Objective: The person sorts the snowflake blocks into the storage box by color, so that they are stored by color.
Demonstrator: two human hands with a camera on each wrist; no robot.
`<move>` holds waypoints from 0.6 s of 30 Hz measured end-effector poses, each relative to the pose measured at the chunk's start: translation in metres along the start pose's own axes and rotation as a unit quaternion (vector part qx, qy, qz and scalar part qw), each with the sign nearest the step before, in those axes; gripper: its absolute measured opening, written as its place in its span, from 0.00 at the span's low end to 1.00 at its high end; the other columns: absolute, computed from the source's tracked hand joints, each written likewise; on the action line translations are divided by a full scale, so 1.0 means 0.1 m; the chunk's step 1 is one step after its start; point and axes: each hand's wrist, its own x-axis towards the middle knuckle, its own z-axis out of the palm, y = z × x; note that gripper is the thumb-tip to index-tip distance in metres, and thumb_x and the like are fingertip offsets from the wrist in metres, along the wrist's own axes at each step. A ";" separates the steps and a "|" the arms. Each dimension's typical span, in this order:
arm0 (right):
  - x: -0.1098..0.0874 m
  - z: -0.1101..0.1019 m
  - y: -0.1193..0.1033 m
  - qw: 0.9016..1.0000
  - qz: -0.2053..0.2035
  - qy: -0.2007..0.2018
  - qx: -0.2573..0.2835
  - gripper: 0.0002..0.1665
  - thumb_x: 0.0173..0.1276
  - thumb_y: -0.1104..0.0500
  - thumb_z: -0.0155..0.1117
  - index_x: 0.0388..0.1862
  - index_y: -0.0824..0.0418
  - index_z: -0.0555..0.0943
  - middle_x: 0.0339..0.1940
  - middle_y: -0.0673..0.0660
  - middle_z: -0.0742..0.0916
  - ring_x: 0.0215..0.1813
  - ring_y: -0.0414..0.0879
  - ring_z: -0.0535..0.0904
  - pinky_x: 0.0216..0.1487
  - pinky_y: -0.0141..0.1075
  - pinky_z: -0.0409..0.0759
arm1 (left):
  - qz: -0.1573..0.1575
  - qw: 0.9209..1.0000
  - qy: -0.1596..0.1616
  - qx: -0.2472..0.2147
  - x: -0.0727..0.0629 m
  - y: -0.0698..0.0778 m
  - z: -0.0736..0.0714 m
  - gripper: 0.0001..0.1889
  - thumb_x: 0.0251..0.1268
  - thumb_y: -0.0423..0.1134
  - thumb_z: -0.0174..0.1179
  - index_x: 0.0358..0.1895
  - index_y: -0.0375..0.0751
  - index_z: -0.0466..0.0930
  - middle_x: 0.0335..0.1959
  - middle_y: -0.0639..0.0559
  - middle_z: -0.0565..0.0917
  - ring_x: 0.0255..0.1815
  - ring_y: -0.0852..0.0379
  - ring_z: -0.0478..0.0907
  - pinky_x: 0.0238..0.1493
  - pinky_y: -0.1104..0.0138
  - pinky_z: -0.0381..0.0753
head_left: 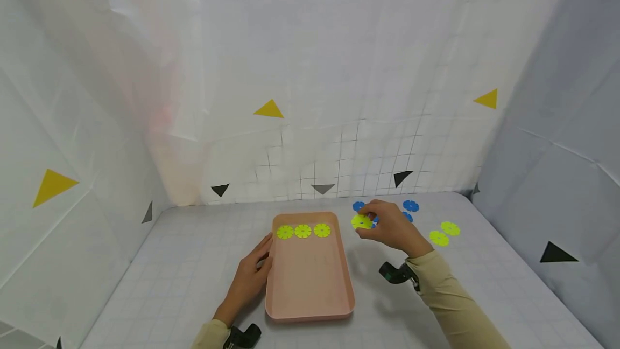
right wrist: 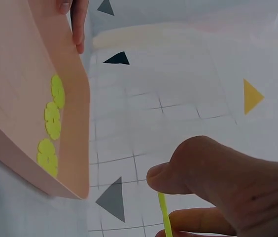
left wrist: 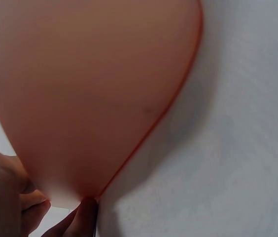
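My right hand [head_left: 394,226] pinches a yellow-green notched disc [head_left: 360,222] between thumb and fingers, raised over the table to the right of the tray. The right wrist view shows that disc [right wrist: 164,215] edge-on below the thumb. My left hand [head_left: 250,273] holds the left side of a pink rectangular tray [head_left: 310,284], the thumb at the rim and the fingers along the outer wall. Inside the tray, three yellow-green notched discs [head_left: 303,231] lie in a row along the far end. The left wrist view has the tray's outer wall [left wrist: 94,98] up close.
Beyond the right hand lie several blue notched discs [head_left: 410,206], some partly hidden by it. Two more yellow-green discs [head_left: 439,238] lie farther right on the table [head_left: 184,263]. White sheets [head_left: 339,42] with triangle markers enclose the back and sides.
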 end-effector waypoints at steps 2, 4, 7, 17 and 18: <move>0.01 0.00 -0.01 1.000 0.001 -0.002 0.001 0.21 0.58 0.60 0.83 0.48 0.66 0.88 0.39 0.52 0.86 0.40 0.47 0.79 0.40 0.41 0.85 | 0.000 1.000 0.000 -0.001 0.00 0.00 0.00 0.27 0.76 0.24 0.57 0.76 0.28 0.67 0.79 0.44 0.65 0.73 0.46 0.69 0.65 0.55 0.78; 0.02 0.01 -0.03 1.000 0.003 -0.003 0.001 0.21 0.58 0.60 0.83 0.49 0.67 0.88 0.39 0.53 0.86 0.40 0.47 0.79 0.40 0.40 0.85 | 0.005 1.000 0.002 0.001 0.00 -0.01 0.00 0.27 0.76 0.24 0.57 0.75 0.27 0.67 0.79 0.42 0.65 0.73 0.44 0.70 0.64 0.54 0.78; 0.04 0.01 -0.05 1.000 0.002 -0.005 0.006 0.21 0.58 0.61 0.83 0.49 0.67 0.87 0.40 0.53 0.86 0.41 0.48 0.80 0.40 0.41 0.85 | 0.013 1.000 0.004 0.005 0.00 -0.01 0.00 0.27 0.75 0.23 0.57 0.75 0.26 0.67 0.79 0.40 0.65 0.72 0.42 0.71 0.63 0.52 0.79; 0.09 0.08 -0.11 1.000 -0.007 -0.007 0.010 0.21 0.58 0.60 0.82 0.48 0.67 0.88 0.41 0.53 0.86 0.42 0.49 0.80 0.40 0.39 0.85 | 0.004 1.000 -0.004 -0.001 0.00 -0.02 0.00 0.27 0.76 0.23 0.56 0.76 0.27 0.66 0.79 0.39 0.64 0.74 0.44 0.69 0.65 0.53 0.77; 0.09 0.08 -0.11 1.000 -0.006 -0.007 0.010 0.21 0.58 0.60 0.82 0.48 0.67 0.88 0.41 0.53 0.86 0.42 0.49 0.80 0.40 0.38 0.85 | 0.004 1.000 -0.004 -0.001 0.00 -0.02 0.00 0.27 0.76 0.23 0.56 0.76 0.27 0.66 0.79 0.39 0.64 0.74 0.43 0.69 0.65 0.53 0.77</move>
